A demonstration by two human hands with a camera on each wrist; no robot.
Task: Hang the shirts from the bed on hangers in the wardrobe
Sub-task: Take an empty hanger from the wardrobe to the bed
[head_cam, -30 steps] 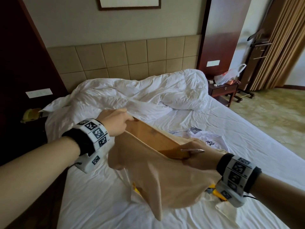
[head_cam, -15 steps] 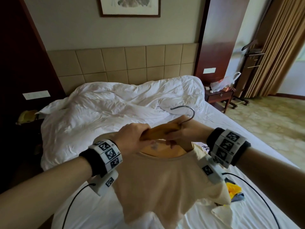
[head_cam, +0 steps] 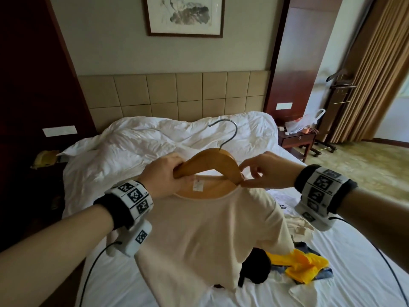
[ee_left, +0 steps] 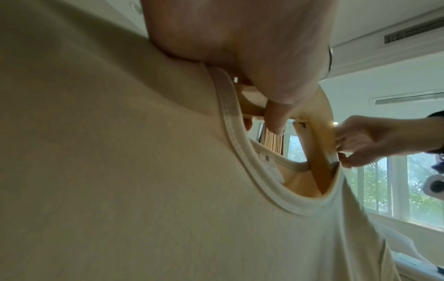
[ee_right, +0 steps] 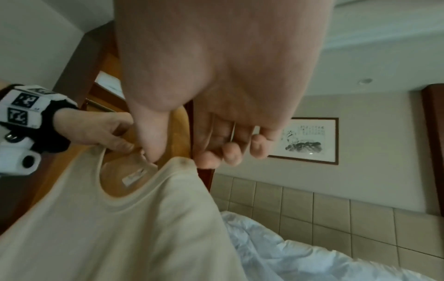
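A cream T-shirt [head_cam: 210,229] hangs over the bed on a wooden hanger [head_cam: 212,158] whose metal hook [head_cam: 232,129] points up. My left hand [head_cam: 166,173] grips the hanger's left arm where it enters the collar. In the left wrist view its thumb [ee_left: 276,117] curls under the wooden hanger [ee_left: 319,121]. My right hand [head_cam: 259,173] pinches the collar at the hanger's right arm. The right wrist view shows its thumb [ee_right: 149,152] on the neckline of the shirt [ee_right: 144,218]. The hanger's ends are hidden inside the shirt.
More clothes lie on the bed at the right: a yellow garment [head_cam: 303,264], a black one [head_cam: 254,269] and a white shirt [head_cam: 285,200]. A crumpled white duvet [head_cam: 155,147] covers the head of the bed. A nightstand [head_cam: 296,140] and a valet stand [head_cam: 340,89] are at the right.
The hanger and shirt have risen and the shirt has slid onto the hanger. My right hand moved from the hanger's middle to the collar at its right arm.
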